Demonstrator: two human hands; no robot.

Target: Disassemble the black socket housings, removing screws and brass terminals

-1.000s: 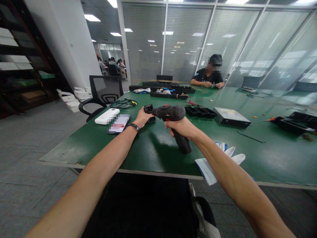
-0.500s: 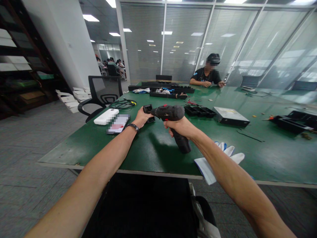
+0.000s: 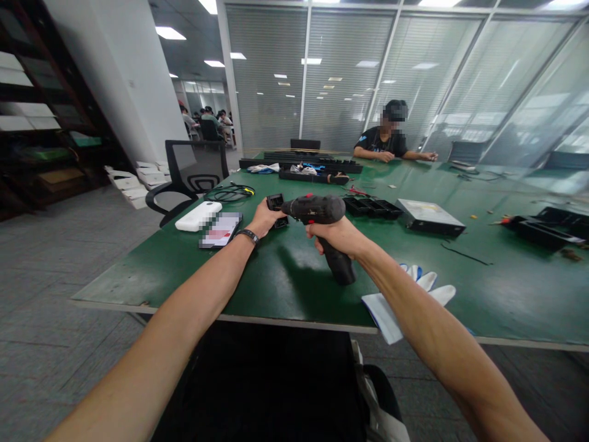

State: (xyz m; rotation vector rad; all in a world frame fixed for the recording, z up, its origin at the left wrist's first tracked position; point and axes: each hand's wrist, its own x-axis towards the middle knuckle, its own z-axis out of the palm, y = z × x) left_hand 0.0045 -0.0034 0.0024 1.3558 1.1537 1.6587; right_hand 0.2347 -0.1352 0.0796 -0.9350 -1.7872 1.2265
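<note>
From where I stand, the trouble spot is the small gap between tool and fingers. The right hand is wrapped round the grip of a black drill, its index finger up by the red trigger area, though I can't tell whether that trigger is pressed. The left hand grasps a small black part over the green table, left of the drill, and the drill's nose points straight at it. The left thumb lies right beside that nose — if the bit slipped off its mark, from a slanted push or a poor seat, it could skid into the thumb. I can't make out the bit, nor whether it touches the part. The part looks small and is pinned by one hand only, so a sudden bite of the drill might twist it out of those bare fingers. Pushing too hard could crack it, too, if it is plastic. Both arms reach well forward, and tired wrists might let the tool's nose wander. A white glove lies under the right forearm, overhanging the table's near edge; a sweep of that arm might drag it off. The phone and white box sit near the left wrist, where a jerk of that hand could knock them.
</note>
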